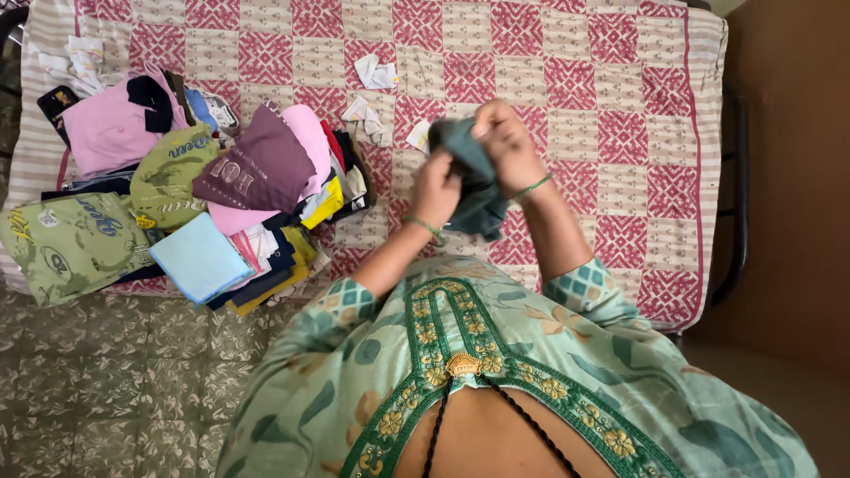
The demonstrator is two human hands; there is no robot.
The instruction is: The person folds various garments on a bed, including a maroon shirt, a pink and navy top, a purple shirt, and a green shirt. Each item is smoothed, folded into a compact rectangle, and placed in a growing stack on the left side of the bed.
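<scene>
Teal cloth (478, 181) bunched in both hands (469, 168) — open bedspread (620, 115) rightward.

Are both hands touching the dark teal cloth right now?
Touching. The head view shows the left hand and the right hand both gripping the dark teal cloth, fingers closed around its bunched top above the checked bedsheet.

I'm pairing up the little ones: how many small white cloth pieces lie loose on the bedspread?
3: one white piece near the top, one below it, and one beside the dark green cloth. Others may hide under the pile.

Three white scraps (376, 73); two hands (434, 190)
</scene>
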